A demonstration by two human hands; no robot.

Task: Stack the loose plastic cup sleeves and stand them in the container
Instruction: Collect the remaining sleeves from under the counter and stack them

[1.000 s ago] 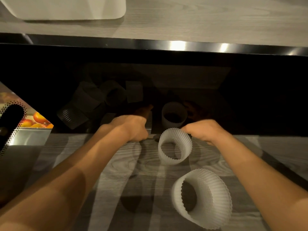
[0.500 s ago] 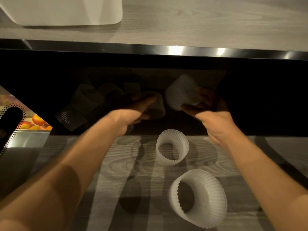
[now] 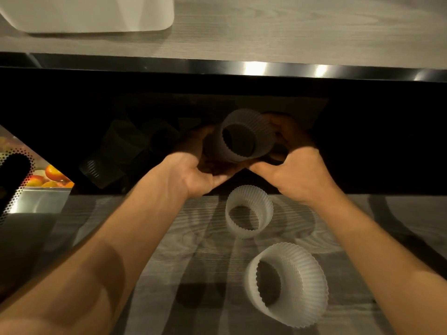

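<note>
A: What do we have in hand?

B: A white ribbed translucent plastic cup sleeve point(image 3: 244, 136), held on its side over the dark recess at about twelve o'clock from the two sleeves lying on the counter. Its open mouth faces back towards us. Our left hand point(image 3: 200, 172) cups it from beneath at seven o'clock, palm up, fingers curled under the rim. Our right hand point(image 3: 297, 170) closes round its far side at three o'clock, thumb towards us. Both hands are wrapped on that one sleeve, and whether a second sleeve is nested behind it we cannot tell; it is too dark there.

A: So which step is this?

B: We judge it the gathering and stacking step, early on. A smaller ribbed white sleeve point(image 3: 249, 211) lies on the pale wood-grain counter point(image 3: 350, 238) at six o'clock from the held one, well apart from it, and a larger ribbed white sleeve point(image 3: 287, 284) lies on its side nearer us, further along that six o'clock line. Neither is stacked.

A: And the container?

B: Dim shapes sit in the recess at nine o'clock from the held sleeve, but we cannot pick out which is the container. The white box point(image 3: 92, 13) on the upper shelf at eleven o'clock may be unrelated.

A: Next move?

B: Probably bringing the held sleeve down towards the smaller one, mouths aligned on one axis, and sliding one into the other with a light squeeze, since thin ribbed walls likely buckle. Both forearms reach forward, wrists bent slightly inward.
</note>
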